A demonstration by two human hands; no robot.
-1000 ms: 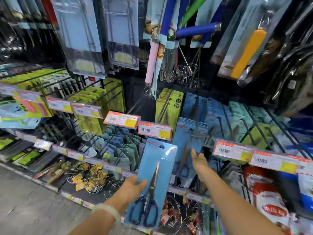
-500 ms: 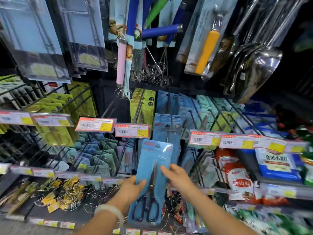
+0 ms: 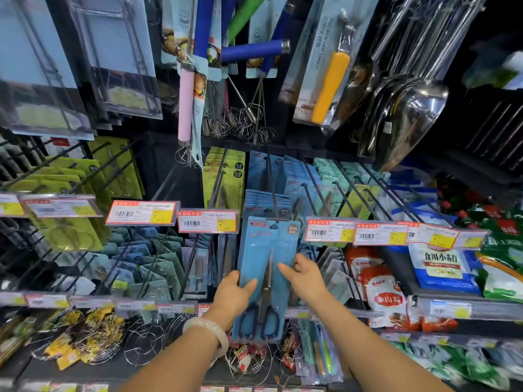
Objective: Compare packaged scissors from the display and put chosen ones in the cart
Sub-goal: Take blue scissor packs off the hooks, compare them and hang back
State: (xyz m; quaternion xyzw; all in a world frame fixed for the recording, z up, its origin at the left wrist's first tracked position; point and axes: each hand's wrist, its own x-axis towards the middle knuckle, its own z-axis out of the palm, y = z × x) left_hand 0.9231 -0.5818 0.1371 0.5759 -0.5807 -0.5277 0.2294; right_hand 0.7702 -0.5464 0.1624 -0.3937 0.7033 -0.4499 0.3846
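Note:
A blue blister card with dark-handled scissors [image 3: 264,261] is upright in front of the display. My left hand [image 3: 235,292] grips its left edge, thumb across the front. My right hand [image 3: 304,278] holds its right edge, fingers on the card face. The card's top is level with the tip of a black peg [image 3: 273,190] that carries several identical blue scissor packs [image 3: 267,203]. Whether the card's hang hole is on the peg I cannot tell. No cart is in view.
Rows of pegs hold green packs [image 3: 225,179] and teal packs [image 3: 158,267] to the left. Red-and-yellow price tags [image 3: 208,220] line the peg ends. Whisks [image 3: 240,120] and steel scoops [image 3: 407,117] hang above; food bags [image 3: 441,267] sit at right.
My right hand came back from the peg and took the card's right edge. Both hands then raised the pack up to the peg tip. The view shifted to the right.

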